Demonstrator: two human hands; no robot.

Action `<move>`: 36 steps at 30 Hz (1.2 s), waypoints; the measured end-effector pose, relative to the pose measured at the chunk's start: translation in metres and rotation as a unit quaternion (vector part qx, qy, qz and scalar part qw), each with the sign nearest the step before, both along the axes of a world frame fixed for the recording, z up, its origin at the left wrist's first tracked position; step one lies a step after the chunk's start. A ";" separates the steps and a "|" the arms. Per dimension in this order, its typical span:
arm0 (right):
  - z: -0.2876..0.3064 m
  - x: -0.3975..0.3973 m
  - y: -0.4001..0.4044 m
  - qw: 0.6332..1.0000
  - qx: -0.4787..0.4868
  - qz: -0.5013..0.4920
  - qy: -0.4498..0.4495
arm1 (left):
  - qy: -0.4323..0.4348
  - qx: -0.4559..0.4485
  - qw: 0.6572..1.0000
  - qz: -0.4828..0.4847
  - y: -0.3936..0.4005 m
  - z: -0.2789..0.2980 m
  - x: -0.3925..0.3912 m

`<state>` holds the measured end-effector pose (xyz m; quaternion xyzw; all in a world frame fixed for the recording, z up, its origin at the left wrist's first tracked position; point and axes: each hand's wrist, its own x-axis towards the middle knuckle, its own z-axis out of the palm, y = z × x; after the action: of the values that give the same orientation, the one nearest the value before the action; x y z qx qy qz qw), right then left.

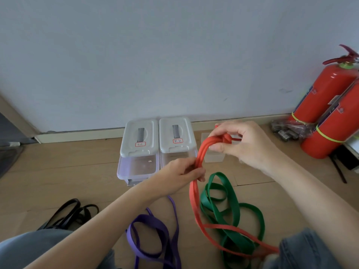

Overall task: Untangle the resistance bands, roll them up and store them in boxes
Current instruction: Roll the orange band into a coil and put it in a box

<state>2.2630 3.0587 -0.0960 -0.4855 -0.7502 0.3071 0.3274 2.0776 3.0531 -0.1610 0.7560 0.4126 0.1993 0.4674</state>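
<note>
Both hands grip the flat orange-red rubber resistance band (195, 208): the right hand (242, 144), raised over the wood-look floor (58, 171), has thumb & fingers curled round a bunched knot at the band's top end, while the left hand (186, 169), lower & to the left, pinches several strands gathered together just below. Btwn the two hands the strands run taut in a short arc. Below the left hand the band drops to the floor, loops across the wide green rubber band (229, 216) lying in loose coils, & trails off toward the person's right knee at bottom right.

A purple rubber band (153, 235) lies in open loops on the floor left of the green one, apart from it as far as can be seen. Further left sits a black band (71, 212), partly hidden by the left knee.

Against the wall stand two clear plastic boxes w/ grey lids: the left box (138, 150) & the right box (175, 138), touching side by side, lids on, each w/ a small label too blurred to read. A third small clear container (213, 156), prob. another box, sits behind the right hand, mostly covered. Two red fire extinguishers (326, 105) lean at far right.
</note>
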 end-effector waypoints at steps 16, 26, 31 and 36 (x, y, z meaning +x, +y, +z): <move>-0.009 -0.006 0.002 0.991 -0.071 0.067 -0.086 | 0.052 0.074 0.995 -0.029 0.016 0.059 -0.016; 0.002 0.000 -0.004 0.983 -0.090 0.000 0.163 | 0.056 0.052 0.997 -0.024 0.004 0.017 -0.004; 0.009 0.013 -0.001 0.969 -0.078 -0.043 0.231 | -0.151 0.057 0.986 0.043 0.007 0.061 -0.011; 0.001 0.008 -0.001 0.989 -0.145 0.025 0.021 | -0.123 0.072 0.989 0.049 0.012 0.075 -0.027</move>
<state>2.2713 3.0576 -0.0952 -0.5024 -0.7027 0.4310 0.2609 2.0506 3.0650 -0.0862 0.7362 0.3734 0.3425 0.4486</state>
